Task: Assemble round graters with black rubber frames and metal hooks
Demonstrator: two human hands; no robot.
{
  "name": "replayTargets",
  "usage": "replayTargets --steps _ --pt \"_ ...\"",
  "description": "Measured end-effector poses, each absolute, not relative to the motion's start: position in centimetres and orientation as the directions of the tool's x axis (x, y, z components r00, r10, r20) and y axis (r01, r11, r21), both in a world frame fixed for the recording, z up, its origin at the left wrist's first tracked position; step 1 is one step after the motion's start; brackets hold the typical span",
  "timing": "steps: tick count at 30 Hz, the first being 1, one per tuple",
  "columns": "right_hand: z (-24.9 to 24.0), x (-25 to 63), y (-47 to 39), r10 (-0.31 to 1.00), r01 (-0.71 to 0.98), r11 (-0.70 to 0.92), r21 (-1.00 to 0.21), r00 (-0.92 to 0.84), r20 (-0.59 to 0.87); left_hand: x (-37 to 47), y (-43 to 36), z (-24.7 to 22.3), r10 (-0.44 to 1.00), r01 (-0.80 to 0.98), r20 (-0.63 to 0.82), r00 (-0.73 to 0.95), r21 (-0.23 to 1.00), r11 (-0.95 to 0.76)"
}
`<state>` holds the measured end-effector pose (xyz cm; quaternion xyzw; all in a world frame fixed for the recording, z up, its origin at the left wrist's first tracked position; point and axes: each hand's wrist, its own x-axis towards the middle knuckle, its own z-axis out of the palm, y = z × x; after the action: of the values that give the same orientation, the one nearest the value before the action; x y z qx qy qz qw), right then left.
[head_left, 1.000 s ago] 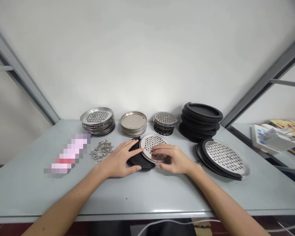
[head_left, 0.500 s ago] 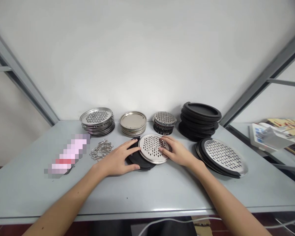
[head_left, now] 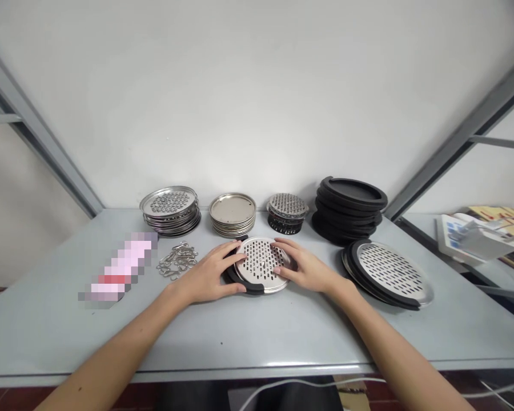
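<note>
A round perforated metal disc, like a grater plate [head_left: 261, 262], lies on the table with its left part inside a curved black holder [head_left: 252, 286]. My left hand [head_left: 216, 271] grips the holder's left side, fingers on top and thumb at the near edge. From the right, my right hand [head_left: 304, 265] holds the metal disc, its fingertips resting on the perforated face. The disc's right rim stays outside the black edge. Just left of my left hand lies a pile of small metal hooks [head_left: 177, 260].
Along the wall stand stacks of perforated discs [head_left: 170, 211], plain metal plates [head_left: 232, 214], smaller grater discs [head_left: 287, 211] and black holders [head_left: 349, 208]. Right of my hands lie holders with a disc fitted [head_left: 389, 274]. A blurred pink object [head_left: 122, 265] is at left; a power strip [head_left: 462, 237] at far right.
The metal disc has slid down and left from on top of the black holder into its curved rim. My right hand moved slightly with it; my left hand stays on the holder.
</note>
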<state>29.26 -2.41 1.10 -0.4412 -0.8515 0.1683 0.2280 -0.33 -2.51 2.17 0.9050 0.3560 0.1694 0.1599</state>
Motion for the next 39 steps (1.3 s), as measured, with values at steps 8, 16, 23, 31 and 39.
replayTargets --steps 8,16,23,31,39 --pt "1.7 30.1 -2.5 0.795 0.639 0.56 -0.527 -0.594 0.123 -1.4 -2.1 2.6 0.746 0.673 0.159 0.647 0.34 -0.657" --pt "1.1 30.0 -2.3 0.795 0.631 0.563 -0.534 -0.591 0.14 -1.5 -1.9 2.5 0.727 0.648 0.179 0.663 0.348 -0.677" --pt "0.9 29.2 -2.6 0.779 0.624 0.595 -0.507 -0.602 0.174 -1.3 -2.1 2.3 0.703 0.627 0.19 0.685 0.337 -0.702" --pt "0.7 29.0 -2.7 0.774 0.607 0.602 -0.519 -0.604 0.192 -1.0 -2.1 2.3 0.694 0.599 0.211 0.688 0.375 -0.708" --pt "1.6 30.0 -2.4 0.782 0.625 0.604 -0.494 -0.583 0.22 -1.7 -1.8 2.4 0.741 0.655 0.2 0.641 0.361 -0.663"
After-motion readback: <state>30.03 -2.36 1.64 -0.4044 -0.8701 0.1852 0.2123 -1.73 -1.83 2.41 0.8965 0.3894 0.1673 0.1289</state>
